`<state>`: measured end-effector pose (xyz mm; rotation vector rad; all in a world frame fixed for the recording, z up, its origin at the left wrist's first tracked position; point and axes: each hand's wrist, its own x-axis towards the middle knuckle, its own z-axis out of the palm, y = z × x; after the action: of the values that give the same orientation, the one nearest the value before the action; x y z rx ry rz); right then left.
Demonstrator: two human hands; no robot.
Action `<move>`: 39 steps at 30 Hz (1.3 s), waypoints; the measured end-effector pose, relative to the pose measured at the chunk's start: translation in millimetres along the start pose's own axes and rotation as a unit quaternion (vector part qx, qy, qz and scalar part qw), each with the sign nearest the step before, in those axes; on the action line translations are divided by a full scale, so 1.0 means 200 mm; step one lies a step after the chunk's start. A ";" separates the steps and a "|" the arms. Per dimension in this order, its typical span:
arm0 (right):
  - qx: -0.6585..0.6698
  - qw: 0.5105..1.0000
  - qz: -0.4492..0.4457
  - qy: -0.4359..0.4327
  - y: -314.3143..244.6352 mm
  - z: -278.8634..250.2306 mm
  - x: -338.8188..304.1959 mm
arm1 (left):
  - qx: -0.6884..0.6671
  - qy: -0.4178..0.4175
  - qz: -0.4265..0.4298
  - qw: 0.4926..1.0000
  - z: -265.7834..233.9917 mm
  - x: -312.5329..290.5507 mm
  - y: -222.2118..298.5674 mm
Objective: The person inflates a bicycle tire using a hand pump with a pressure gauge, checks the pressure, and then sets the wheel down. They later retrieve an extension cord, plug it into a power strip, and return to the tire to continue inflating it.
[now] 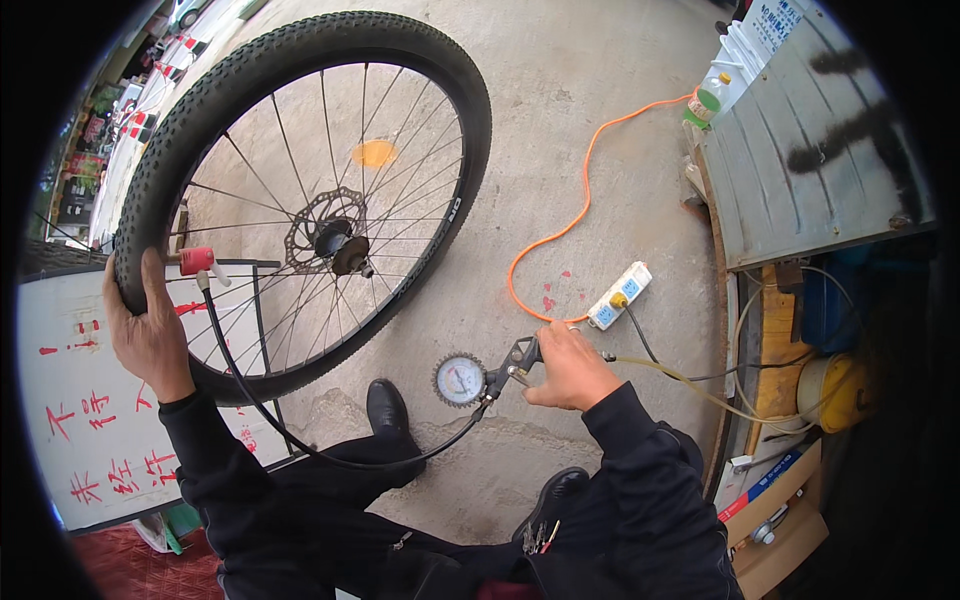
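Note:
A bicycle wheel [468, 110] with a knobby black tyre stands tilted on the left, its brake disc [300, 240] at the hub. My left hand [152, 335] is wrapped round the tyre at its lower left. Just beside that hand, a red air chuck [197, 261] sits at the rim; whether it is fixed on the valve I cannot tell. From it a black hose [350, 466] loops down to a tyre inflator gun [512, 364] with a round dial gauge [460, 380]. My right hand [575, 368] grips the gun's handle, a yellowish air line [650, 364] trailing behind.
A white power strip [620, 295] with an orange cord [583, 205] lies on the concrete floor. At the right are a grey metal panel [780, 150], a yellow round object [828, 393] and a cardboard box [800, 535]. A white board [60, 375] with red writing lies left.

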<state>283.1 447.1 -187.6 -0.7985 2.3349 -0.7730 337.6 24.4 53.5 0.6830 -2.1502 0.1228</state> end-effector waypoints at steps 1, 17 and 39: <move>-0.005 0.999 0.016 -0.030 0.00 0.02 0.00 | 0.005 -0.002 0.003 1.000 0.00 0.00 0.00; -0.051 0.994 0.027 0.097 0.01 -0.03 0.00 | 0.030 -0.008 0.039 0.999 0.02 0.02 -0.11; -0.046 0.992 0.040 0.111 0.08 0.05 0.01 | 0.051 -0.008 0.024 0.998 0.04 0.03 -0.11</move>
<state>282.7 453.3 -205.8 -0.6827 2.5999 -0.7567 340.7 0.3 49.2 0.6926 -2.1887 0.2549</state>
